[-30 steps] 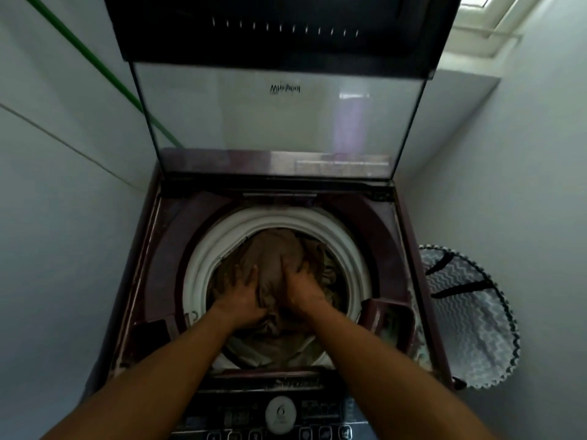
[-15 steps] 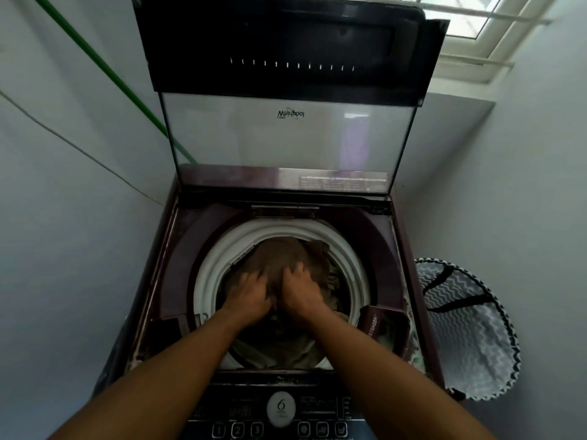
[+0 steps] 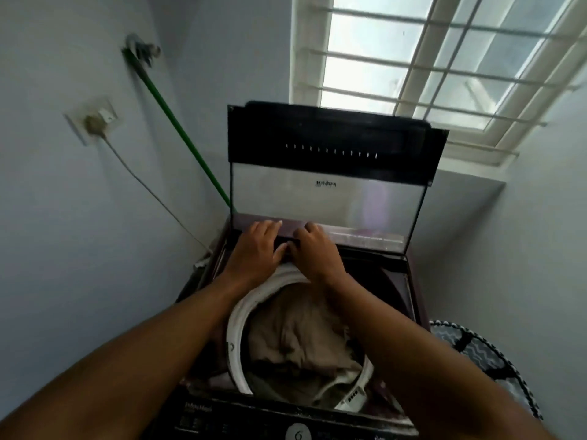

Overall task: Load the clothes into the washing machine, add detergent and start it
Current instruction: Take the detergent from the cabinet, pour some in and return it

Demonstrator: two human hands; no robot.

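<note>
A top-loading washing machine [image 3: 397,290] stands below me with its glass lid [image 3: 327,192] raised upright. Brown clothes [image 3: 295,341] fill the drum inside the white ring [image 3: 236,338]. Both hands are up at the back of the opening, near the lid's lower edge. My left hand [image 3: 257,249] hovers there with fingers spread and relaxed. My right hand [image 3: 313,250] is beside it, fingers loosely bent, holding nothing. The control panel [image 3: 241,420] with a round dial lies at the bottom edge. No detergent is in view.
A patterned laundry basket [image 3: 486,354] stands to the right of the machine. A green hose [image 3: 178,128] runs down the left wall from a tap. A wall socket [image 3: 95,120] with a plugged cable is on the left. A barred window [image 3: 438,61] is behind.
Both hands have lifted off the clothes in the drum and moved back toward the lid's lower edge. The camera has tilted up, showing the window and wall socket.
</note>
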